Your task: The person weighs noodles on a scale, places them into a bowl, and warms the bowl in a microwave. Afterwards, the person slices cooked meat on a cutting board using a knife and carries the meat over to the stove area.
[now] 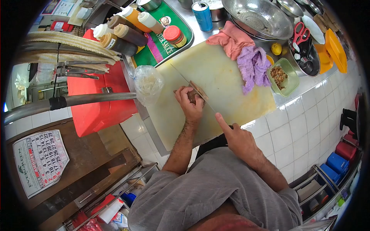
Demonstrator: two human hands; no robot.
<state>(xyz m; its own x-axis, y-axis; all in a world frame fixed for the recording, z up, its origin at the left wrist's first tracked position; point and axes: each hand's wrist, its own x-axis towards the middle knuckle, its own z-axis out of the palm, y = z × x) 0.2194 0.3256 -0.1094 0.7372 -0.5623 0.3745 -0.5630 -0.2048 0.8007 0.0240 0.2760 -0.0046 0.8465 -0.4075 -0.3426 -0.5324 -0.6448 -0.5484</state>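
On a pale cutting board lies a piece of brown food, possibly meat. My left hand is closed over it with bent fingers. My right hand grips the dark handle of a long knife, its index finger stretched along the top of the blade. The blade runs diagonally up and left past my left fingertips. A reddish-brown slice lies against the blade on its far side.
Left of the board is a plastic bag. Behind it, a green tray holds sauce bottles. An orange cloth, a purple cloth and a green container of brown bits are at the right, with a metal colander behind.
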